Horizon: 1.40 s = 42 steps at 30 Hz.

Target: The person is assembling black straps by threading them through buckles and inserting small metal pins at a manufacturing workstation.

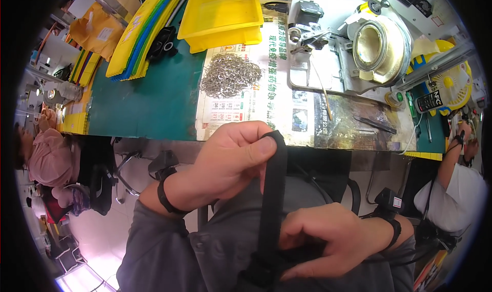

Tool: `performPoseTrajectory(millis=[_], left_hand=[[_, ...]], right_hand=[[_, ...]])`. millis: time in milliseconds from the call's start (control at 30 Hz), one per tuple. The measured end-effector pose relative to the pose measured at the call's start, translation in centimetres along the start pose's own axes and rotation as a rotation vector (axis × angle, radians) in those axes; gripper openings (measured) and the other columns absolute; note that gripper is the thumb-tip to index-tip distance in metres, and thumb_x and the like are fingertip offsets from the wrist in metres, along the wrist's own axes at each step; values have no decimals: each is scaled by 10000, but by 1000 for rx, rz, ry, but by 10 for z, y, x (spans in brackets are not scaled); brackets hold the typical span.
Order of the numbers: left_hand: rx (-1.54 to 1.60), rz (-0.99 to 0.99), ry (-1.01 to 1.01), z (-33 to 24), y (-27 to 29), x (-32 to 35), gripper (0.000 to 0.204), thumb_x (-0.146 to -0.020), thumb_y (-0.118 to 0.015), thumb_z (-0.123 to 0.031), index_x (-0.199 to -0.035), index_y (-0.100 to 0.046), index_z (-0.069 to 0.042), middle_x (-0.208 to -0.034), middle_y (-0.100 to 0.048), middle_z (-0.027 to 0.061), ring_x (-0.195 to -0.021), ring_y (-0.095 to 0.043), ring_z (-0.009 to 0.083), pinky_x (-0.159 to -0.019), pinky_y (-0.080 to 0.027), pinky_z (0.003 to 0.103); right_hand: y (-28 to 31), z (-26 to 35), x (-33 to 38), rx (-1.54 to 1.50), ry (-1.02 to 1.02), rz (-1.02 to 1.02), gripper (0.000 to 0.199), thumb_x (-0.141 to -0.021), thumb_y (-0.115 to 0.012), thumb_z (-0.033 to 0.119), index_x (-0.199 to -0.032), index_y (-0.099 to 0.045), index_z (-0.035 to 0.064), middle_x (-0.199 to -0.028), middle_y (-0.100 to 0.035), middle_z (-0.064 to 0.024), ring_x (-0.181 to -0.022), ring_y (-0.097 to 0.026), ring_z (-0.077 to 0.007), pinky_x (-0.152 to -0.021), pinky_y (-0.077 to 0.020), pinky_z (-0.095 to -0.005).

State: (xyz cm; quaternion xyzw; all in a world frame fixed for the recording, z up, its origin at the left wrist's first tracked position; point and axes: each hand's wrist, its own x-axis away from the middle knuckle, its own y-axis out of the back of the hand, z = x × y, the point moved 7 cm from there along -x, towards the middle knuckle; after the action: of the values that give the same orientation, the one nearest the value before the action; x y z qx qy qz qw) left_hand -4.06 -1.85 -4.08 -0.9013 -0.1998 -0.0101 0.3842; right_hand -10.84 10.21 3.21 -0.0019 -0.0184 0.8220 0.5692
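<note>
Black flat webbing strap [271, 200] runs upright, folded over at top, both hands' grip clamped: left hand [230, 159], right hand [328, 238]

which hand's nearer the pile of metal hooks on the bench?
Left. The left hand pinches the top of the black strap just below the bench edge, under the pile of metal hooks. The right hand grips the strap lower, over the lap, farther away.

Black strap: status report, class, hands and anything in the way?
Left hand pinches black strap at top. Right hand grips it lower. Nothing between hands; metal clips untouched.
</note>
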Motion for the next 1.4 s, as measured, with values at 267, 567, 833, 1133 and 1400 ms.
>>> performPoseTrajectory(millis=[267, 567, 833, 1133, 1400], left_hand=[[-189, 233, -121, -26, -19, 1, 181, -982, -594, -125, -938, -601, 51, -837, -657, 181, -724, -672, 295, -611, -550, 367], [-361, 918, 79, -38, -73, 34, 202, -996, -609, -148, -1123, -643, 6, -1025, -720, 114, -971, -688, 310, -968, -468, 458], [-815, 824, -10, -35, -102, 33, 211, -941, -689, -86, -1131, -627, -18, -808, -656, 75, -681, -635, 200, -602, -464, 347], [-841, 677, 102, -33, -106, 19, 315, -899, -742, -66, -1165, -584, -10, -785, -608, 34, -524, -520, 85, -491, -384, 236], [-732, 506, 289, -19, -100, 22, 374, -881, -766, -71, -1153, -518, -4, -965, -607, 35, -631, -580, 61, -523, -435, 225]], right_hand=[[-2, -15, -1, -197, -58, 185, 411, -804, -848, 251, -1033, -643, -21, -799, -631, -83, -718, -596, -171, -652, -478, -293], [13, 1, 5, -91, 133, 141, 279, -824, -792, 195, -993, -652, 22, -831, -639, -105, -727, -634, -286, -636, -496, -347], [11, -16, 13, -140, -83, 259, 337, -772, -798, 95, -1060, -644, 13, -918, -656, -59, -808, -623, -133, -764, -514, -269], [22, -15, 26, -207, -11, -112, 339, -756, -792, 36, -1014, -573, 31, -834, -600, -25, -785, -579, -62, -706, -488, -234], [35, -10, 40, 100, 198, -240, 316, -727, -820, 103, -940, -587, 77, -759, -609, -27, -610, -601, -235, -542, -467, -294]])
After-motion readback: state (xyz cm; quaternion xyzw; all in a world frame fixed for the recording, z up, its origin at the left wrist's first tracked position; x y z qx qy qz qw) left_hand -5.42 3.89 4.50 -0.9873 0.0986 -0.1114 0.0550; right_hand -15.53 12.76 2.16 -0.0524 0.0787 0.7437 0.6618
